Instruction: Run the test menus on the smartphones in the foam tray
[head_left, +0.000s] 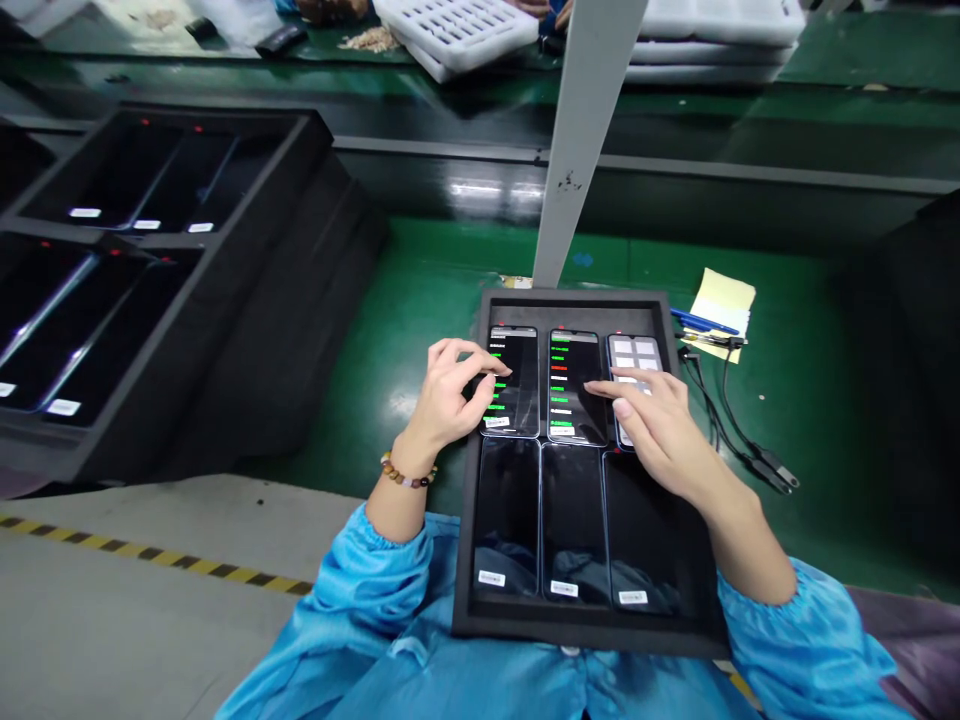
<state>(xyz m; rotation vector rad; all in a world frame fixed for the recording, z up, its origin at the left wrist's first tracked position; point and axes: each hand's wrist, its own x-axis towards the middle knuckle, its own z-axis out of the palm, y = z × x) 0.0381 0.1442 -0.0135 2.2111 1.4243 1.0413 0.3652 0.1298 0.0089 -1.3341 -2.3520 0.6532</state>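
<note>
A black foam tray (577,632) holds several phones in two rows. The top left phone (525,395) shows colored text lines, and my left hand (457,390) is over its left side, index finger stretched to the screen, nothing held. On the top middle phone (576,400), also lit with text, rests or hovers the index fingertip of my right hand (656,420), its fingers apart. That hand partly covers the top right phone (626,350), which shows pale tiles. The bottom row's phones (574,520) have dark screens and white labels.
Stacked black foam trays (300,200) with phones stand at the left. A grey post (585,130) rises behind the tray. Yellow notes (724,300), blue pens (705,322) and black cables (739,430) lie at the right. White trays (465,30) sit on the far shelf.
</note>
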